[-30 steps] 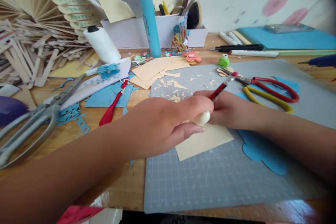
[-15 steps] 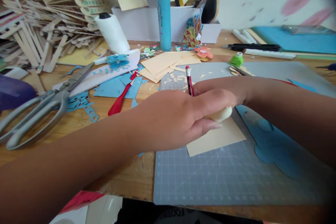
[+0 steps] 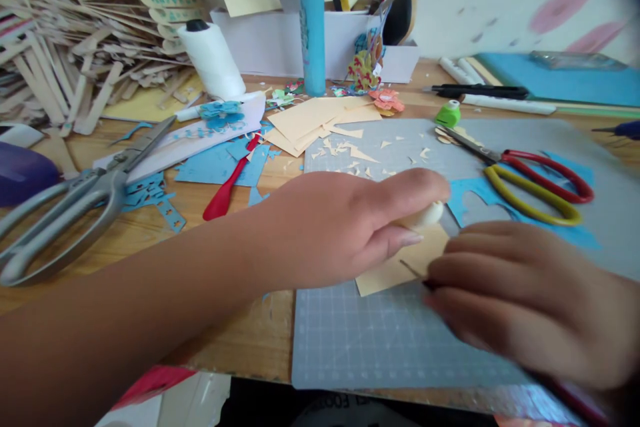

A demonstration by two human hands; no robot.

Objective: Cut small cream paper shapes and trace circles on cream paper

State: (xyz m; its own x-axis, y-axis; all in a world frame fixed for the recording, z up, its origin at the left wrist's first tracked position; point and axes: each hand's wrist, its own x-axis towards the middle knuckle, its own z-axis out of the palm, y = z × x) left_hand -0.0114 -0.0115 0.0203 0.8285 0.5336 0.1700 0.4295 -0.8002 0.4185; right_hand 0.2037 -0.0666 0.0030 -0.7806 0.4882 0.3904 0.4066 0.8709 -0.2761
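Observation:
My left hand (image 3: 345, 227) is closed around a cream, rounded object (image 3: 429, 215). Most of that object is hidden under the fingers, so its kind is unclear. It rests on a small cream card (image 3: 383, 277), which lies on the grey cutting mat (image 3: 350, 340). At the right of the card is my right hand (image 3: 515, 287), blurred and closed on a pencil (image 3: 567, 397). A thin dark line or tip shows at the card beside its fingers. Red-and-yellow-handled scissors (image 3: 493, 157) lie behind the right hand on blue paper cut-outs (image 3: 463, 197).
Grey scissors (image 3: 117, 180) and a red tool (image 3: 225, 197) lie at left. Behind are cream card pieces (image 3: 300, 120), scraps, a blue tube (image 3: 311, 27), a thread spool (image 3: 215, 60) and a white box (image 3: 265, 47). A black cutter (image 3: 480, 90) lies at back right.
My right hand has moved from behind the left hand toward the near right, taking the pencil along. The red-and-yellow scissors are now uncovered. My left hand has stayed in place.

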